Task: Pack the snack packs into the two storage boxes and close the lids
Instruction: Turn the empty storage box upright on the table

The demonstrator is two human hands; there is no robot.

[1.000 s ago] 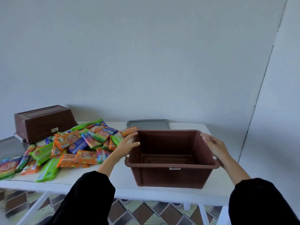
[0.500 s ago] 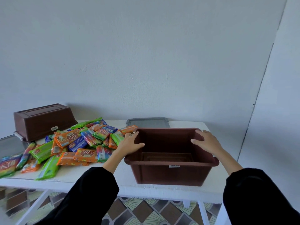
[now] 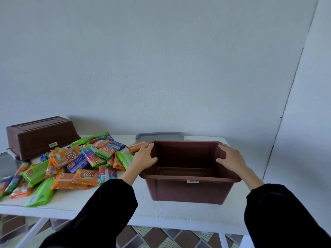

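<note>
An open brown storage box [image 3: 189, 189] stands upright and holds nothing, on the white table [image 3: 100, 203] in front of me. My left hand [image 3: 145, 159] grips its left rim, thumb inside the box. My right hand [image 3: 231, 158] grips the right rim the same way. A heap of several orange, green and blue snack packs [image 3: 75, 165] lies left of the box. A second brown box [image 3: 39, 136] sits upside down at the far left. A grey lid [image 3: 159, 136] lies flat behind the open box.
Another grey lid [image 3: 7, 162] pokes in at the left edge under the upturned box. A white wall rises right behind the table. The table's right edge runs close to the box. Patterned floor tiles [image 3: 161, 238] show below.
My right hand moved from the box's outer right handle up onto the right rim, thumb inside. My left hand shifted slightly on the left rim. The box stayed in place.
</note>
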